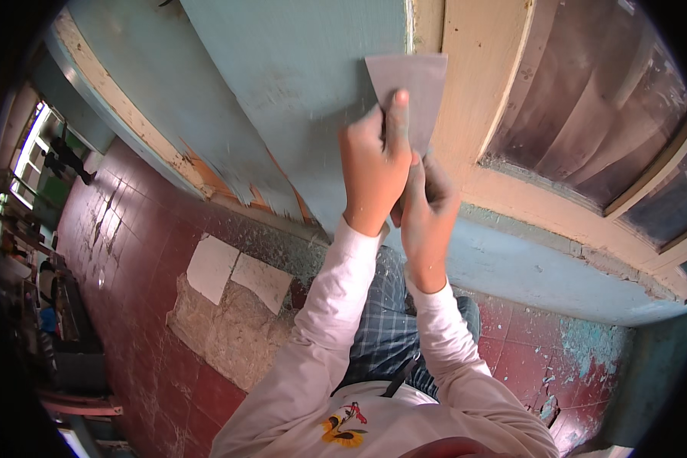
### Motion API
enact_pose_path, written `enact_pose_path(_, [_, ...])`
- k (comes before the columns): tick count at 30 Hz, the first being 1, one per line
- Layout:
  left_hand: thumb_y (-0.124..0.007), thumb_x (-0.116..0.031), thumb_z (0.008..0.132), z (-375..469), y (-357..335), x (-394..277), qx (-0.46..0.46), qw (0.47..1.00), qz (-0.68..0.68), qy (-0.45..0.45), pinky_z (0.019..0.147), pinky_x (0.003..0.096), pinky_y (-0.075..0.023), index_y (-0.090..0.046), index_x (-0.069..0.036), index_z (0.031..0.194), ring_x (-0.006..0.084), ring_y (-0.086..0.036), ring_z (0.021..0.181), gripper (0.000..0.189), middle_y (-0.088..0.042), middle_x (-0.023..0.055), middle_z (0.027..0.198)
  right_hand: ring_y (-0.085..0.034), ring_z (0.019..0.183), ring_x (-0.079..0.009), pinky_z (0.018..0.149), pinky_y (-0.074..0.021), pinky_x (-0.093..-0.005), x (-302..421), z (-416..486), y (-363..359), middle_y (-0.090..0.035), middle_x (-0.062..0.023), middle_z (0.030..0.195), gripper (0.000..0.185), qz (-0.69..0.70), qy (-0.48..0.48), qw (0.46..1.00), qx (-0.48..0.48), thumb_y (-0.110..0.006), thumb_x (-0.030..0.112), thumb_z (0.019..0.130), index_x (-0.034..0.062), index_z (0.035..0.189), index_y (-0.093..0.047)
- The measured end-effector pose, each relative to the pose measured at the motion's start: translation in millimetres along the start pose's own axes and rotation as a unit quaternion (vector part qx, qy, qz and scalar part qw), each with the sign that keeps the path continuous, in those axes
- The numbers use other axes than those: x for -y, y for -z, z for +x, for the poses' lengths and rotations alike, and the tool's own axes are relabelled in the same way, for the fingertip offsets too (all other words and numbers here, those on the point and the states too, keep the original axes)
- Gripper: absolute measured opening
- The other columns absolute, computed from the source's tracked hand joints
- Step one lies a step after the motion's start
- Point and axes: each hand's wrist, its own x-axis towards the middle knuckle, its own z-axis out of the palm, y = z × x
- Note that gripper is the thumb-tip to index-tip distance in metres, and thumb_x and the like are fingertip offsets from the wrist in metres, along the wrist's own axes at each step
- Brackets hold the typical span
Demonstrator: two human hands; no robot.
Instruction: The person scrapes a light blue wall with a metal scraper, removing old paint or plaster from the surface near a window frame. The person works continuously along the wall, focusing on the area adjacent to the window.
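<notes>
Both my hands are on a flat grey scraper (426, 94) with a wide, straight upper edge. My left hand (375, 163) grips it from the left, thumb laid along its face. Lower down, my right hand (432, 209) closes around its narrow end, which the fingers hide. The wide edge lies over the seam between a light-blue wooden panel (297, 68) and a beige wooden frame (475, 74); whether it touches the wood cannot be told. Dust marks the fingers.
A glazed window (595, 109) is at right. The panel's lower edge is splintered. Paint flakes litter the red tiled floor (149, 320), near a broken patch (229, 326) with pale tiles. Benches (74, 338) stand at left; a person (68, 154) is farther back.
</notes>
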Motion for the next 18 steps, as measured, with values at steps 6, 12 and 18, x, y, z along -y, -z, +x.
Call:
enact_pose_path(6, [-0.051,-0.040,0.102,28.7,-1.6,-28.7,-0.002,0.998,-0.006,-0.061,0.049,0.0320,-0.0409,-0.064,0.009,0.087,0.0110,-0.044,0.053,0.053,-0.053,0.0052,0.057,-0.040,0.054,-0.0018,0.046,-0.0308,-0.0215,29.1,24.2,-12.1,-0.048,0.0051,0.064,0.029,0.005,0.038,0.999,0.033,-0.056,0.024,0.102,0.0028,0.082,-0.060])
enact_pose_path(12, [-0.050,-0.037,0.103,11.2,1.1,-13.0,-0.003,0.995,0.076,-0.057,0.052,0.0332,-0.0421,-0.063,0.009,0.084,0.0114,-0.046,0.054,0.052,-0.054,0.0095,0.056,-0.041,0.050,-0.0013,0.042,-0.0299,-0.0211,16.7,6.8,-3.5,-0.049,0.0045,0.063,0.030,0.012,0.005,1.000,0.024,-0.056,0.026,0.102,0.0045,0.080,-0.058])
enact_pose_path(18, [-0.050,-0.037,0.103,35.3,-1.4,-35.7,0.000,0.997,0.030,-0.070,0.044,0.0292,-0.0403,-0.063,0.008,0.080,0.0091,-0.044,0.048,0.052,-0.056,0.0077,0.058,-0.041,0.049,-0.0013,0.042,-0.0294,-0.0212,45.9,25.9,-15.3,-0.051,0.0035,0.064,0.029,0.034,0.026,0.997,0.063,-0.055,0.025,0.102,0.0032,0.083,-0.060])
